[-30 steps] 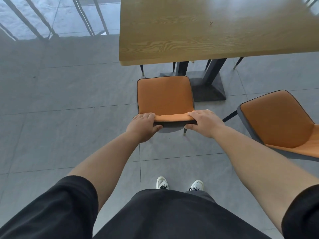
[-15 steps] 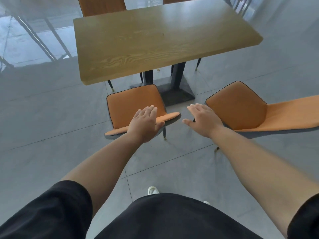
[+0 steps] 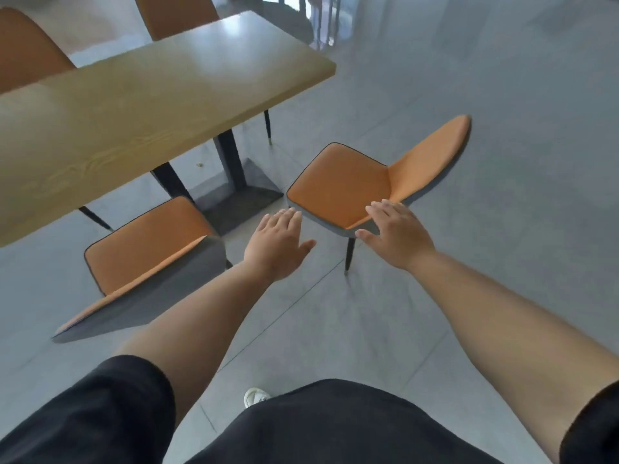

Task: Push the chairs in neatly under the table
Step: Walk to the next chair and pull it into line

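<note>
A wooden table fills the upper left. One orange chair stands at its near edge, its seat front close to the tabletop. A second orange chair stands out on the floor to the right, turned at an angle, its backrest pointing right. My left hand hovers open between the two chairs, holding nothing. My right hand is open with spread fingers over the near corner of the second chair's seat; contact is unclear.
Two more orange chairs stand on the table's far side. The table's dark pedestal base sits on grey floor tiles. A railing stands at the top. One of my white shoes shows below.
Both hands have let go of the first chair's backrest and moved right toward the second chair. My view has swung right, so the table and first chair sit further left.
</note>
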